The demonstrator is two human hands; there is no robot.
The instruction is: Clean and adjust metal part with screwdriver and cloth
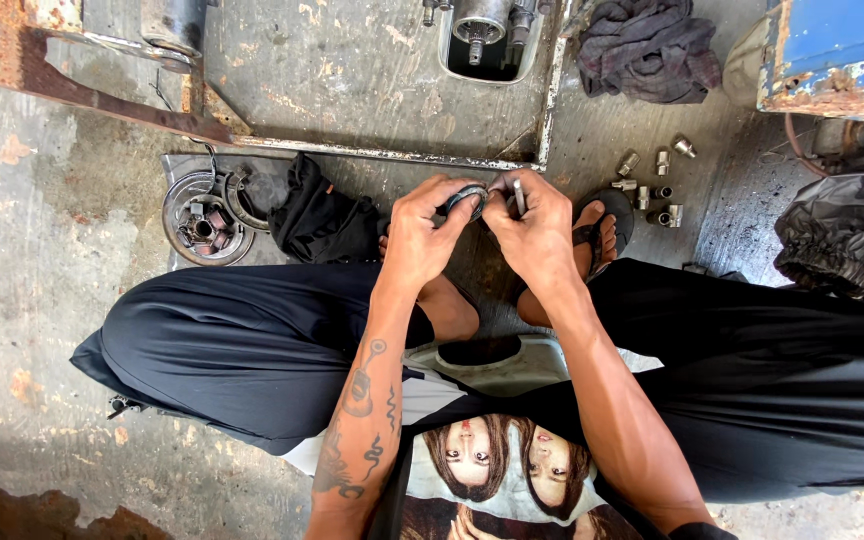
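— Where's the ring?
— I see the metal ring (467, 200) pinched between my left hand (422, 232) and right hand (537, 235), both clamped on it, above the floor (52, 250).
— Anything else held?
— A thin metal rod (518, 194), in the right fingers.

far left: rusty steel frame (102, 100). left: round drum part (202, 220), black cloth (327, 222) beside it. far centre: motor unit (482, 30). far right: dark rag (647, 45), blue rusted box (837, 55). right: loose metal fittings (652, 185), black plastic bag (847, 240)
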